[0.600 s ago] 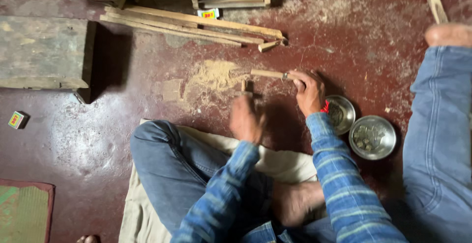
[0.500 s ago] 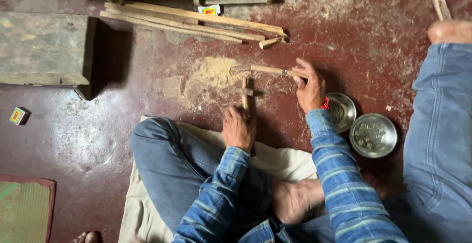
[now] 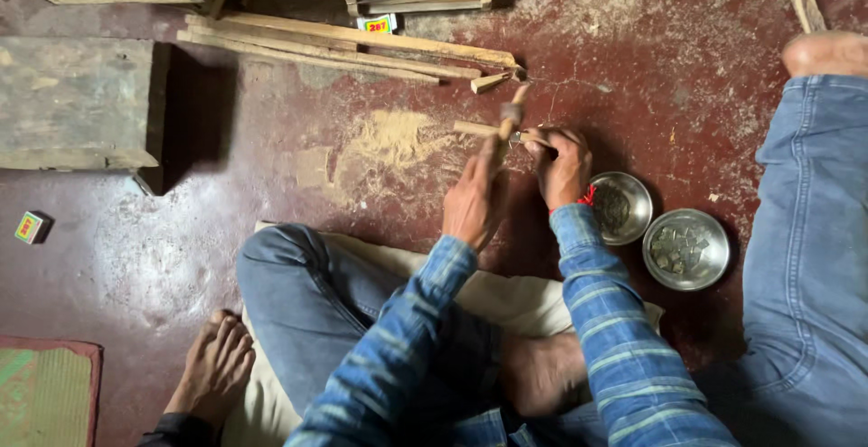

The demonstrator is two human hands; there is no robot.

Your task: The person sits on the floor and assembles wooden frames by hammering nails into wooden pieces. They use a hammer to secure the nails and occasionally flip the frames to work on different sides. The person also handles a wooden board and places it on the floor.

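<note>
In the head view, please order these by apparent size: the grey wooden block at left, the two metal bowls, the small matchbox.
1. grey wooden block
2. the two metal bowls, which look alike, so I do not rank them
3. matchbox

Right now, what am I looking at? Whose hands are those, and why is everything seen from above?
The picture comes from a small camera worn on a person's head, so you look down just as they do. That person sits cross-legged on the dark red floor in a blue checked shirt. Their left hand holds a hammer with a wooden handle, lifted up. Their right hand has its grip on a small wooden stick. Beside it stand two round metal bowls with small bits inside. Long wooden strips lie further away. The blue-jeaned leg at the right belongs to someone else.
</note>
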